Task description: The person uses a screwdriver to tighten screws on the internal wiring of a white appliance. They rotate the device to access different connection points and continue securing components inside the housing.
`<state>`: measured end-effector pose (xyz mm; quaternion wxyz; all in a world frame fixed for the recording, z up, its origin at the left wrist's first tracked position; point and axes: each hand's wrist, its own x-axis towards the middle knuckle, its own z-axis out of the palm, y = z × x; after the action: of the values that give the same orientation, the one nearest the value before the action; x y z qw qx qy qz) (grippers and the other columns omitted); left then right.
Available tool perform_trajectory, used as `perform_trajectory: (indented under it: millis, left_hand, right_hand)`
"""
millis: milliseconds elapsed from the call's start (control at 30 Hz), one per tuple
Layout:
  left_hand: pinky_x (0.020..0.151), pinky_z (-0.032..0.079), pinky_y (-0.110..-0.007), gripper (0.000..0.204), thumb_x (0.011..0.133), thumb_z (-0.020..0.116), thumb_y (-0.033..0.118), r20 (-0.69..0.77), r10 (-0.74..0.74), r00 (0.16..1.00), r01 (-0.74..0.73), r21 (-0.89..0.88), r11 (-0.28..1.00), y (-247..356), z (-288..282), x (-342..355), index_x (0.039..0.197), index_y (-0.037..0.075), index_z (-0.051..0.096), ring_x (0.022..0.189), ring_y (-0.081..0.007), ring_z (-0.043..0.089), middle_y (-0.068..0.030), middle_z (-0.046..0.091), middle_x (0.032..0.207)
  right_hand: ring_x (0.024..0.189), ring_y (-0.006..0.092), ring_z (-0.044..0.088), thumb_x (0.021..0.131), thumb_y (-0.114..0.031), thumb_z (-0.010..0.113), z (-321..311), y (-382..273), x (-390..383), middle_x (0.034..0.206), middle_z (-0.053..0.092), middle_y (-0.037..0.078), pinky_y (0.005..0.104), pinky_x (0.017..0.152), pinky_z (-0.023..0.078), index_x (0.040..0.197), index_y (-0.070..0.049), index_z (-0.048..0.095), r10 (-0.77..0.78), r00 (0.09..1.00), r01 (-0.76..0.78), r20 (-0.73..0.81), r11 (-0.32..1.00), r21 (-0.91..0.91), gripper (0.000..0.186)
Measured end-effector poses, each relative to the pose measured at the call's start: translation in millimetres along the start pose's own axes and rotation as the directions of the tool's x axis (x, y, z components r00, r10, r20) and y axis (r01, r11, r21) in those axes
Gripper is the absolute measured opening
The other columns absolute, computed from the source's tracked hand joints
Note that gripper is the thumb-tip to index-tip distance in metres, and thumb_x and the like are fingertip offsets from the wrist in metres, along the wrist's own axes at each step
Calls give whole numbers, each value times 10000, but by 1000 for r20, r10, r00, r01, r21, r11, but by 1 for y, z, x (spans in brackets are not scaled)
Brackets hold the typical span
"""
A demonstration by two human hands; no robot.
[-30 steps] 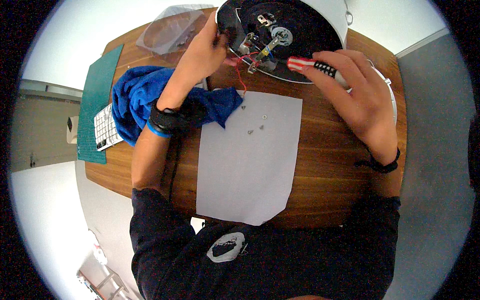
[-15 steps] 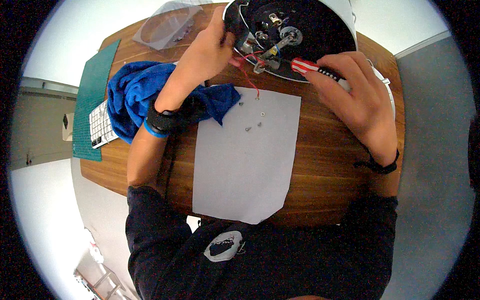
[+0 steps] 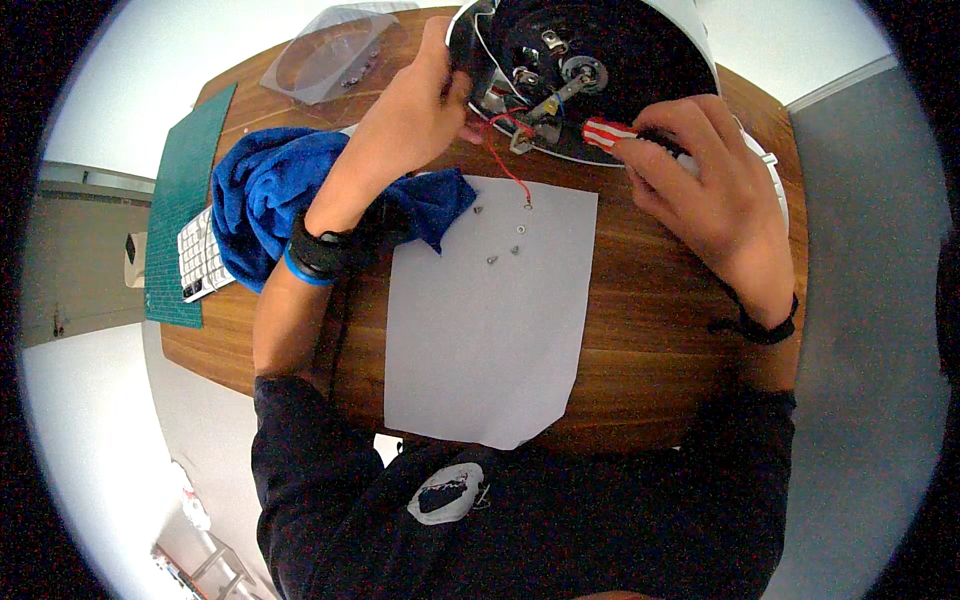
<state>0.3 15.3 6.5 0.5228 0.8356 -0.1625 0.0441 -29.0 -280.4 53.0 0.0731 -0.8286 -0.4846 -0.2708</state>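
Note:
A round white appliance (image 3: 652, 62) with a black interior, metal brackets and red wires lies tilted at the top middle. My left hand (image 3: 425, 105) is closed on its left rim. My right hand (image 3: 708, 190) grips a tool handle (image 3: 612, 134) in red, white and black, probably a screwdriver, at the appliance's lower right; its tip is hard to make out. A red wire (image 3: 507, 170) hangs down onto a white paper sheet (image 3: 480, 350), where several small screws and nuts (image 3: 515, 250) lie. A blue cloth (image 3: 260, 190) lies beside my left forearm.
The wooden table (image 3: 640, 360) carries a green mat (image 3: 175, 160), a white keyboard (image 3: 200, 250) partly under the cloth, and a clear plastic piece (image 3: 325, 55) at the back left. A white rim of some part (image 3: 775, 180) shows behind my right hand. Walls surround the table.
The appliance has shifted slightly right, along with my left hand. The red wire's lower end now rests farther right and lower on the paper. My right hand still holds the tool.

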Motion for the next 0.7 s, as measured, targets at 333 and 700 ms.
perform_trajectory:
  millis: [333,700]
  left_hand:
    - [666,667,-477,343,1068,445,-5,-1,-21,1000,21,37,999,-4,-1,0,1384,22,315,800,-422,789,-338,702,1034]
    - [641,661,-477,354,1062,453,-2,-33,90,995,-85,127,988,-11,0,1,1385,29,312,773,-424,783,-323,700,972]
  right_hand:
    - [974,267,627,848,-118,738,2,-2,1,1067,607,50,385,632,595,1133,-156,715,-14,1000,14,-1,999,-38,288]
    - [991,266,633,884,-141,739,0,-6,2,1090,614,48,384,627,606,1113,-175,707,-5,1000,6,16,998,-70,234]
